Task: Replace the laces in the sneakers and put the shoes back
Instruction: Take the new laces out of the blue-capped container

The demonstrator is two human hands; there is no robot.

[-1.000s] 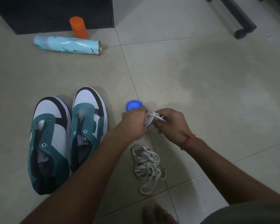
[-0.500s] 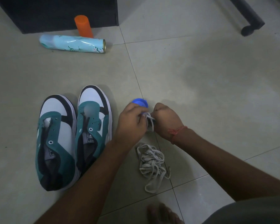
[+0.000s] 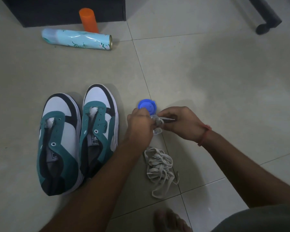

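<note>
On a pale tiled floor, seen from above, two hands meet over a small bundle of white lace. Left hand has its fingers curled around one side of the bundle; right hand pinches the other side, with a red thread band around its wrist. Just below the hands, a second loose lace, off-white and tangled, lies in a heap on the floor. Left of the arms stand two sneakers side by side, toes pointing away: a left sneaker and a right sneaker, both teal, white and black, with their eyelets unlaced. Each tongue carries a small label, too blurred to read. A blue round cap lies on the floor just beyond the hands. Farther away, a light blue spray can lies on its side, its printing illegible, beside an upright orange cylinder and dark furniture
</note>
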